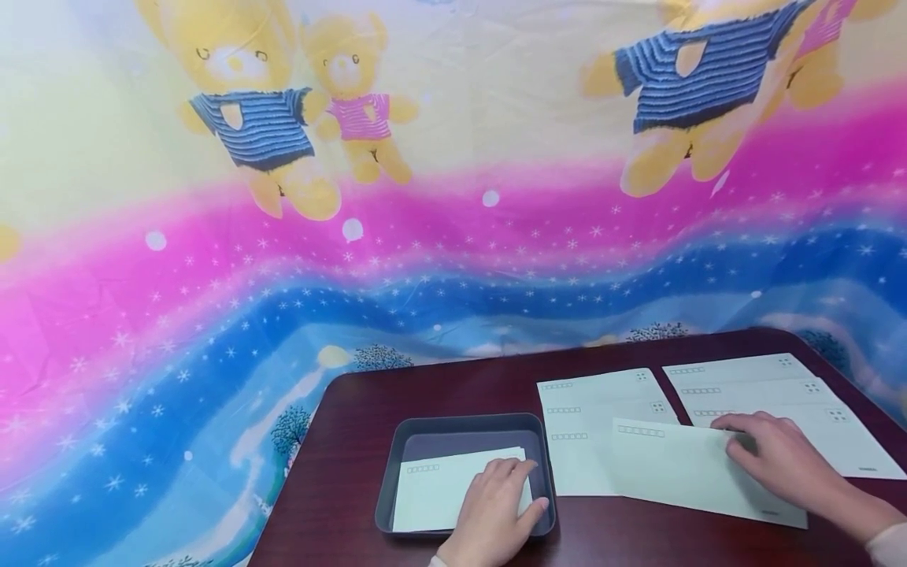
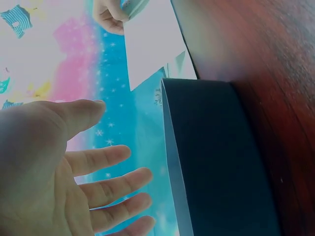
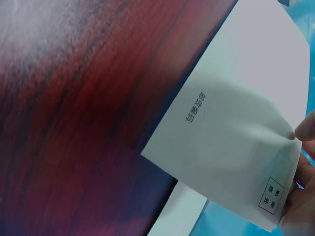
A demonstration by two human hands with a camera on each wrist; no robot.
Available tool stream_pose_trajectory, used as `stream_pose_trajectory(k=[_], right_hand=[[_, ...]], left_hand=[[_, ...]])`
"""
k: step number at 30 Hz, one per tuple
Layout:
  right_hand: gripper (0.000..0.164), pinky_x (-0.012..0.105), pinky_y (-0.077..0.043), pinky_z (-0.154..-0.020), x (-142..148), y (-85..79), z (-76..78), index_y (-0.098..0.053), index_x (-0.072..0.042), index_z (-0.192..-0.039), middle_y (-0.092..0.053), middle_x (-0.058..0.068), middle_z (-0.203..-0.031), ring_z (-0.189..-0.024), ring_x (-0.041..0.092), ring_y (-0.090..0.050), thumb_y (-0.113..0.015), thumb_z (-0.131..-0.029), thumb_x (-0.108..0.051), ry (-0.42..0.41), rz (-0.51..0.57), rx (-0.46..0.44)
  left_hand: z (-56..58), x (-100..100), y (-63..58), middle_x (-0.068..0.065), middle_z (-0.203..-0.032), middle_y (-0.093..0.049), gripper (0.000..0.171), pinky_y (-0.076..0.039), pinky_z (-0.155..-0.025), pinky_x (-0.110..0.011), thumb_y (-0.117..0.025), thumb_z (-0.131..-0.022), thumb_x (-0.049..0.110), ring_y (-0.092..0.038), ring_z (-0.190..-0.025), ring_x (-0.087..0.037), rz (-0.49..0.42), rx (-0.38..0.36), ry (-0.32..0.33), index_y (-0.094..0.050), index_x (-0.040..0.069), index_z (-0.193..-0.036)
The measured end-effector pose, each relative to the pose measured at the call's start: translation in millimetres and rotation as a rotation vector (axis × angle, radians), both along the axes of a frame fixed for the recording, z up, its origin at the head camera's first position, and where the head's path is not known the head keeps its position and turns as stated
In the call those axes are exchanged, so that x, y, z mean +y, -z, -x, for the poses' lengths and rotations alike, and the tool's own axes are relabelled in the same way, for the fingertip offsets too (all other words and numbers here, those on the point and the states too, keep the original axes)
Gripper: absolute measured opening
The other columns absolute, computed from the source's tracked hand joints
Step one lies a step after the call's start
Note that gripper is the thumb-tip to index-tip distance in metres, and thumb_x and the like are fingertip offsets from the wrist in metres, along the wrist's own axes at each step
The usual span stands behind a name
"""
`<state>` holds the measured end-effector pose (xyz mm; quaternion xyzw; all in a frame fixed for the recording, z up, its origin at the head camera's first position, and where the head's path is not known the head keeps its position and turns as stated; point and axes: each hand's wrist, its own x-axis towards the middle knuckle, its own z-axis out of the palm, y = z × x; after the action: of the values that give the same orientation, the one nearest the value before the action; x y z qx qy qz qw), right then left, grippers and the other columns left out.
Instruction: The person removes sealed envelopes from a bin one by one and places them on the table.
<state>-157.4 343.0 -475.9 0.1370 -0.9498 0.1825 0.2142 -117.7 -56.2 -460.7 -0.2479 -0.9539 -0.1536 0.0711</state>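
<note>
My right hand (image 1: 779, 461) pinches a pale envelope (image 1: 683, 476) near its upper right part, thumb on the near face in the right wrist view. That envelope (image 3: 221, 113) is tilted, bends slightly at the pinch, and shows printed characters and a stamp box. Over the right side of a dark grey tray (image 1: 464, 424) is my left hand (image 1: 496, 504), above the envelopes (image 1: 432, 500) lying inside. In the left wrist view the left hand's fingers (image 2: 115, 189) are spread and hold nothing, beside the tray wall (image 2: 216, 157). Whether they touch the envelopes, I cannot tell.
Two groups of overlapping envelopes lie on the dark wooden table (image 1: 340, 488): a left group (image 1: 581, 465), partly covered by the held envelope, and a right group (image 1: 751, 378). A printed cloth with bears (image 1: 262, 130) hangs behind the table.
</note>
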Motion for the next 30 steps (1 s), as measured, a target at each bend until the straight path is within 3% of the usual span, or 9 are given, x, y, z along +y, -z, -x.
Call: stream_pose_trajectory(k=[4,11,18,25,30], right_hand=[[0.025,0.051,-0.041,-0.071,3.3,1.2,1.0,-0.071,-0.009,-0.097,-0.070,0.008,-0.094,-0.086,0.034,-0.062,-0.064,-0.073,-0.004,-0.006,0.005,0.005],[0.025,0.049,-0.042,-0.067,9.2,4.2,2.8,-0.072,-0.008,-0.096,-0.070,0.011,-0.093,-0.086,0.034,-0.061,-0.064,-0.073,-0.005,0.019,-0.022,0.002],[0.023,0.052,-0.043,-0.065,19.9,7.4,5.4,-0.072,-0.007,-0.094,-0.069,0.014,-0.092,-0.086,0.039,-0.060,-0.062,-0.074,-0.005,0.053,-0.053,-0.052],[0.022,0.043,-0.040,-0.058,28.8,10.9,7.5,-0.073,-0.007,-0.092,-0.069,0.014,-0.089,-0.081,0.036,-0.060,-0.061,-0.074,-0.005,0.087,-0.087,-0.075],[0.021,0.044,-0.039,-0.057,36.9,15.1,8.2,-0.073,-0.007,-0.090,-0.069,0.015,-0.088,-0.079,0.036,-0.060,-0.062,-0.072,-0.005,0.111,-0.108,-0.082]], left_hand=[[-0.9,3.6,0.5,0.003,-0.121,-0.059,0.044,-0.047,-0.086,-0.037,-0.053,-0.091,0.046,-0.051,-0.115,-0.015,0.010,0.010,0.016,-0.058,0.021,-0.127],[-1.7,9.4,0.1,0.004,-0.119,-0.060,0.045,-0.047,-0.084,-0.035,-0.048,-0.092,0.049,-0.052,-0.114,-0.015,0.023,0.065,0.051,-0.058,0.021,-0.125],[-0.8,18.3,0.0,0.006,-0.118,-0.060,0.046,-0.047,-0.083,-0.034,-0.047,-0.092,0.051,-0.052,-0.112,-0.014,0.051,0.056,0.074,-0.058,0.022,-0.126],[-3.7,29.6,3.1,0.008,-0.114,-0.060,0.041,-0.047,-0.076,-0.029,-0.054,-0.090,0.046,-0.053,-0.107,-0.011,0.055,0.151,0.107,-0.059,0.022,-0.122],[-3.7,34.5,2.5,0.009,-0.112,-0.060,0.040,-0.046,-0.076,-0.028,-0.053,-0.090,0.047,-0.053,-0.106,-0.010,0.066,0.133,0.118,-0.058,0.023,-0.122]])
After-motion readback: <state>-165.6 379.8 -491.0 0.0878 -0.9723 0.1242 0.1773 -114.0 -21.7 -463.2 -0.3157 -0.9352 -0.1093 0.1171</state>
